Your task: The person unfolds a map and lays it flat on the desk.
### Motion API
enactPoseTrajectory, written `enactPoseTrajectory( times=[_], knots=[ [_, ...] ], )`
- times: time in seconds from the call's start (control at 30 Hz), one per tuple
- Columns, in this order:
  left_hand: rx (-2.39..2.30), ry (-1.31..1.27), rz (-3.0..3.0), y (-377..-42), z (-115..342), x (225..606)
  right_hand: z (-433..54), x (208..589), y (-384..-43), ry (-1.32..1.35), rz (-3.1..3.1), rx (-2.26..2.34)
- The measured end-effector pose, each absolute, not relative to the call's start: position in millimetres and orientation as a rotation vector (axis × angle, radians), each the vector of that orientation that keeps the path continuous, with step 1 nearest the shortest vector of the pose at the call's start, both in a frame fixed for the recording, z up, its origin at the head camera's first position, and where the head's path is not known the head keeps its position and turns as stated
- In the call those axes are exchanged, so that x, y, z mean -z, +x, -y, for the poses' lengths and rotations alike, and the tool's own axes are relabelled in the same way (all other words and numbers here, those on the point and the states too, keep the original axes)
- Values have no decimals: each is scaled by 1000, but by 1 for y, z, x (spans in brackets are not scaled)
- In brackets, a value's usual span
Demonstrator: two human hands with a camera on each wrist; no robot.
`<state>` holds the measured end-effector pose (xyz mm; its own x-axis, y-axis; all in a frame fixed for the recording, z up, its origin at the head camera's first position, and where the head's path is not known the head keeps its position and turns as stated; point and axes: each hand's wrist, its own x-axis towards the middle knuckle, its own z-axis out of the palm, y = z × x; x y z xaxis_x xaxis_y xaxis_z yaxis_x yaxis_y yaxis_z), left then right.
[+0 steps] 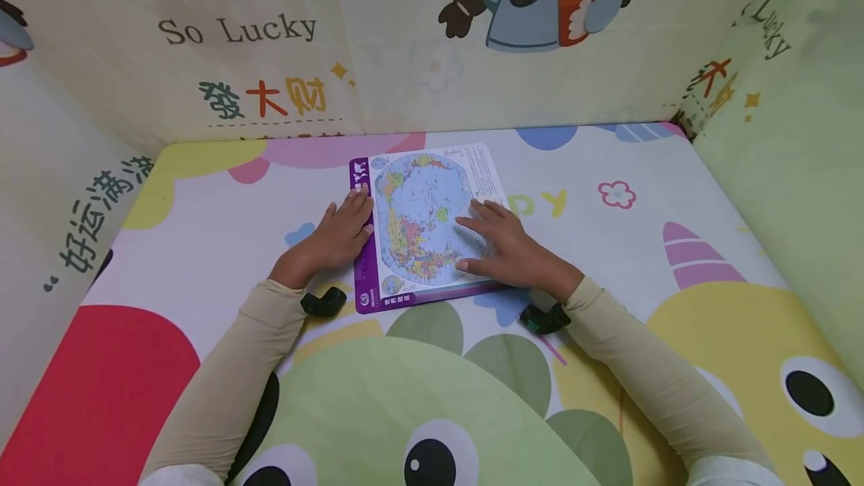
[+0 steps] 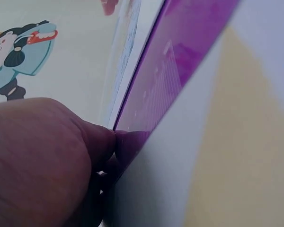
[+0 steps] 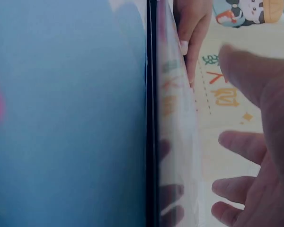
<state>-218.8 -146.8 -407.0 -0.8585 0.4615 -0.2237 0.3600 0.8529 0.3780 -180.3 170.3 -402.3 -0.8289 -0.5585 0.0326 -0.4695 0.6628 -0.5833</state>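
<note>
A world map sheet or board (image 1: 425, 193) with a purple border lies on the table, its surface glossy. My left hand (image 1: 335, 232) rests at its left edge with the fingers stretched forward. In the left wrist view, the left thumb (image 2: 98, 139) touches the purple border (image 2: 151, 90); the other fingers are mostly hidden. Over the right part of the map is my right hand (image 1: 502, 242), fingers spread. The right wrist view shows the right fingers (image 3: 239, 189) apart from the glossy surface (image 3: 177, 142), which mirrors them; nothing is between them.
A cartoon-printed cloth (image 1: 378, 403) covers the table. Printed fabric walls (image 1: 385, 43) stand behind and at both sides. Black wrist devices (image 1: 324, 302) sit under both wrists.
</note>
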Motion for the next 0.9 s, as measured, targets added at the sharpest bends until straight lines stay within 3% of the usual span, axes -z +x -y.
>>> enactPoseTrajectory(
  times=[0.3,0.9],
  knots=[
    [-447,632,-2726,-220,146,408,-165,406,-174,-1015,-2649,599],
    [-471,650,-2725,-219,149,408,-161,402,-170,-1009,-2639,508]
  ],
)
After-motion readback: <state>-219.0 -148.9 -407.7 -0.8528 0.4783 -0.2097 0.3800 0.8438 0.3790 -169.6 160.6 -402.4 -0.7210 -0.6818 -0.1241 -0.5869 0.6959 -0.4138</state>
